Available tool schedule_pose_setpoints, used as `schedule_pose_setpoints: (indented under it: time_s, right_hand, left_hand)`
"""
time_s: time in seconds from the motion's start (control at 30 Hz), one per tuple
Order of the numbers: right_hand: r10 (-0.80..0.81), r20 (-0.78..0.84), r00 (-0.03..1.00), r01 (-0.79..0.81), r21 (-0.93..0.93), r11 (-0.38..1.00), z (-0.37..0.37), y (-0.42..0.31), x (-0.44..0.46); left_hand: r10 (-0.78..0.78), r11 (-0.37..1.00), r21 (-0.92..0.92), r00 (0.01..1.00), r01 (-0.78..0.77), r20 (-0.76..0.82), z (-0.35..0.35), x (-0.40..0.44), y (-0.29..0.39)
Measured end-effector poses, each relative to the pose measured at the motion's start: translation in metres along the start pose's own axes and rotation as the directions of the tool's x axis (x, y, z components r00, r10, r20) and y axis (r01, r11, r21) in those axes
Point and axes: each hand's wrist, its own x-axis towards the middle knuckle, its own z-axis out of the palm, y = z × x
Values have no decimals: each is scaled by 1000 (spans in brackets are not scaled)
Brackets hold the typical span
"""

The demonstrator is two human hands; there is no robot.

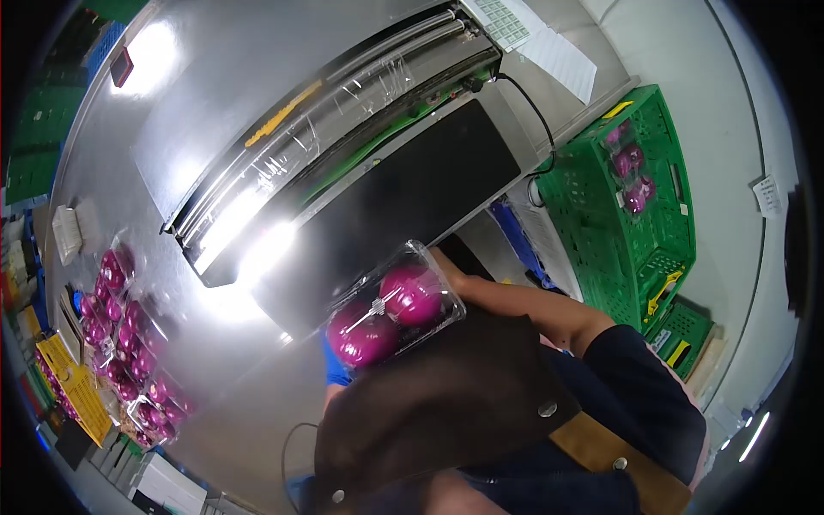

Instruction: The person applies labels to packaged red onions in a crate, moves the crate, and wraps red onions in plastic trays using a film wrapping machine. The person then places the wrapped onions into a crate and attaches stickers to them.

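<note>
A film-wrapped tray of two red onions is held up in front of my apron, tilted, with a label strip across its middle. My right hand grips its right end, the fingers mostly hidden behind the pack. At the lower left end is my left hand, in a blue glove and largely covered by the tray. Just beyond the pack lies the dark plate of a film-wrapping machine, with rollers behind it.
Several packs of red onions lie at the left of the steel table. To the right, a green crate holds a few packs. A black cable runs from the machine. Paper sheets lie at the back.
</note>
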Motion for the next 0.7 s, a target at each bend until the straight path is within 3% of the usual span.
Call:
schedule_pose_setpoints:
  time_s: [0.03,0.13,0.23,0.27,0.3,0.33,0.37,0.47,0.53,0.57,0.6,0.63,0.7]
  right_hand:
    - [-59,-26,998,64,228,972,13,7,-5]
    - [-165,83,983,82,607,791,13,-39,-23]
    - [-143,364,921,-148,662,735,11,-84,-28]
    - [-346,238,907,132,620,774,18,-103,-30]
    - [-470,352,810,214,568,795,11,-107,-29]
    - [-609,348,713,497,363,788,6,-106,-29]
    - [-711,388,586,731,125,671,0,-104,-30]
    - [-161,504,848,363,-333,870,-34,-94,-59]
    - [56,274,960,43,-339,940,-74,-57,-90]
    - [-185,142,972,228,-420,878,-103,-47,-97]
    - [86,-33,996,-92,-409,908,-125,-78,-96]
    - [-101,-220,970,70,-144,987,-141,-97,-118]
    - [10,29,1000,-15,170,985,-151,-147,-155]
  left_hand:
    - [-19,998,-66,1000,20,22,7,4,-5]
    - [-23,981,-191,996,39,85,26,3,-4]
    - [39,968,-252,985,5,170,36,-8,26]
    - [78,961,-275,972,-14,224,40,-8,47]
    - [131,956,-291,951,-46,279,42,-9,67]
    - [177,950,-303,923,-70,342,46,-9,90]
    - [223,945,-313,884,-93,410,52,-11,113]
    - [283,950,-286,745,-129,604,76,-32,155]
    - [276,960,-232,654,-155,704,90,-51,167]
    - [268,963,-192,616,-188,741,98,-60,169]
    - [260,961,-150,584,-230,769,103,-64,175]
    - [250,953,-100,556,-286,793,110,-67,180]
    - [230,911,-4,498,-413,836,126,-69,193]
